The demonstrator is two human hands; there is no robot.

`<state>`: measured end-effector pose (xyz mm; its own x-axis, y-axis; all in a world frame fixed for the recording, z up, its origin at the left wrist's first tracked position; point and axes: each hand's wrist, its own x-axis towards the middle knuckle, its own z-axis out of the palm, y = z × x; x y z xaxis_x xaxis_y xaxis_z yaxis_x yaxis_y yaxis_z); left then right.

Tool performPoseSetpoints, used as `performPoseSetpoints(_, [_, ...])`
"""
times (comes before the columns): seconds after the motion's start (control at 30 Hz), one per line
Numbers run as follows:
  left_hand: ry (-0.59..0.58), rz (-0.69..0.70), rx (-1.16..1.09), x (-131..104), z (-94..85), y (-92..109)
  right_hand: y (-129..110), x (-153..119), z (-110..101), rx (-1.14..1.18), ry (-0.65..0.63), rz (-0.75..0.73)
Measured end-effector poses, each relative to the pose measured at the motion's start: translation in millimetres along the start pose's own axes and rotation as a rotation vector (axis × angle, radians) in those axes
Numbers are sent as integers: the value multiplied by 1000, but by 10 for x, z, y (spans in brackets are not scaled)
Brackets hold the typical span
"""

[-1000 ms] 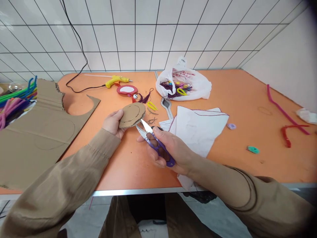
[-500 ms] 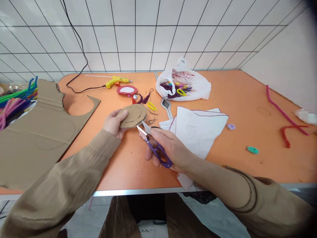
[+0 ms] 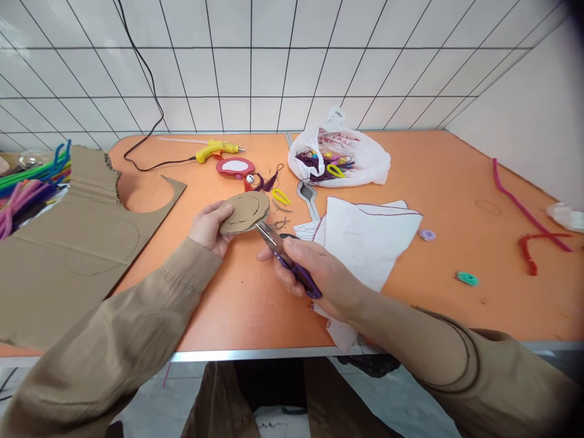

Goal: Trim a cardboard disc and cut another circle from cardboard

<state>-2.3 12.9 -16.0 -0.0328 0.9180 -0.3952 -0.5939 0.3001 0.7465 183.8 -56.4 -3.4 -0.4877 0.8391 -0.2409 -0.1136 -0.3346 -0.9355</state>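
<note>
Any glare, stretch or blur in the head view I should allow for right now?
Head view: pale glare on the glossy white wall tiles, upper left; head view: tile lines fan outward, likely wide-angle stretch; head view: a dark, blurred shade covers the upper right corner; head view: the dark line on the round brown cardboard disc is readable.

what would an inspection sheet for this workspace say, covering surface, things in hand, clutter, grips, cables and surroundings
Surface: orange tabletop, silvery strip along its front edge.
Things in hand: cardboard disc; purple-handled scissors, blades together, tips at the disc's edge.
Clutter: cardboard sheet, white cloth, plastic bag.
Grips: left grip holds the disc, right grip the scissors.
Cables: black cable from the yellow glue gun past the picture's top.
Surroundings: white tiled wall behind.
</note>
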Motion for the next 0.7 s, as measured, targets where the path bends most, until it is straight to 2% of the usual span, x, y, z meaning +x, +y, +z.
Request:
performPoseSetpoints(0.17, [107, 64, 67, -61, 45, 29, -126, -68, 21, -604, 86, -249])
performPoseSetpoints(0.27, [103, 78, 85, -98, 70, 41, -178, -85, 3, -902, 173, -347])
performPoseSetpoints(0.5, [72, 145, 175, -119, 106, 32, -160, -37, -112, -1216, 181, -364])
performPoseSetpoints(0.7, [59, 128, 194, -136, 137, 22, -161, -58, -125, -1273, 197, -430])
